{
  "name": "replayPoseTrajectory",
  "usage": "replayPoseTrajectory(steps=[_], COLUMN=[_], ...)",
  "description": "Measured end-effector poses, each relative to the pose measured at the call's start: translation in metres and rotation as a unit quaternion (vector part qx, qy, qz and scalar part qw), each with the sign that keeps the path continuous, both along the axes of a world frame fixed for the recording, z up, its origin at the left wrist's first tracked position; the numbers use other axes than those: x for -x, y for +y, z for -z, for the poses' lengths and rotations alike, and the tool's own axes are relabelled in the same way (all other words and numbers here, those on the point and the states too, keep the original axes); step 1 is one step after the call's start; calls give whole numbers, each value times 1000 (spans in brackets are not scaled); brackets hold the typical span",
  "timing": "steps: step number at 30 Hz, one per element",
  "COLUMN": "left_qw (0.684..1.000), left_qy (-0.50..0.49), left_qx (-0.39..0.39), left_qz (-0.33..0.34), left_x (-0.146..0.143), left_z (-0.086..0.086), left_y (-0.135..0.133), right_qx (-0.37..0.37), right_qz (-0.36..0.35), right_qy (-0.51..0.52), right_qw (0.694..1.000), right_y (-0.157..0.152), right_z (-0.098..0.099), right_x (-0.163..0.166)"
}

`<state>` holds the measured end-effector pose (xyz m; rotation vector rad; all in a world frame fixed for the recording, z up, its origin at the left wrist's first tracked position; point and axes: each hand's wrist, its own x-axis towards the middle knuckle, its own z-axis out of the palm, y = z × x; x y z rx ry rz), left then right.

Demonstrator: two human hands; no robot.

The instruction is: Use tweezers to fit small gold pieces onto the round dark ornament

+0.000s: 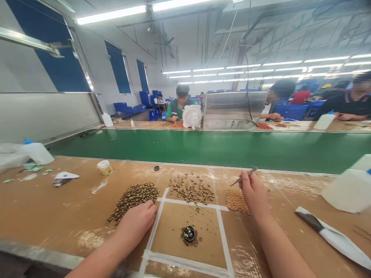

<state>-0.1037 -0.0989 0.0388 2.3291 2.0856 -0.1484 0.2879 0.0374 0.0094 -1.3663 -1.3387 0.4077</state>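
Observation:
My right hand (255,193) is closed on a pair of tweezers (236,182), whose tips point left above a heap of small tan pieces (234,200). At the right edge of a pile of small dark and gold metal pieces (131,199), my left hand (141,217) rests with its fingers curled together; whatever is between them is hidden. More of the gold pieces (193,190) lie scattered between the two piles. A small round black cup (189,234) with something light inside stands within a white tape frame (222,231), dark wet spots around it.
A green conveyor belt (174,146) runs behind the bench. White bottles (40,153) stand at the left, a large plastic jug (348,189) at the right. A small tub (104,167), black cap (157,168) and taped blade-like tool (333,235) lie around. Co-workers sit across the belt.

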Motion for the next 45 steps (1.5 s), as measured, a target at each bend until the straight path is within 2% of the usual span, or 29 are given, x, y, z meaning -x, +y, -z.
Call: replayPoseTrajectory(steps=[2,4,6,8,13,16,20,25,28,33,37,41,45], left_qw=[1000,1000,999,998,989,986,983,976,968,952,952,954,948], left_qy=[3,-3,-23,-56,-148,-163,-177,-212,-244,-298,-298,-286,-304], left_qx=[0,-9,-20,-24,-24,-33,-54,-57,-58,-65,-69,-76,-91], left_qz=[6,12,19,19,4,-8,-5,16,25,26,27,41,30], left_x=[1,3,5,9,16,21,26,30,29,22,19,22,23], left_z=[1,3,5,7,6,6,9,13,14,14,18,20,20], left_y=[4,8,9,9,5,1,-2,0,1,2,3,4,4], right_qx=[12,32,46,42,-7,-25,12,174,249,248,237,268,253], right_qz=[16,-2,-43,-77,-75,-68,-92,-193,-224,-200,-197,-219,-194], right_qy=[39,149,269,341,394,417,393,320,270,236,222,200,196], right_qw=[999,988,961,936,916,906,915,911,903,918,925,917,927], right_y=[4,9,14,18,23,24,24,21,20,26,25,20,23], right_z=[0,0,0,-2,-9,-11,-8,6,16,25,23,23,23], right_x=[-5,-7,-8,-10,-24,-31,-30,-11,0,5,7,13,13])
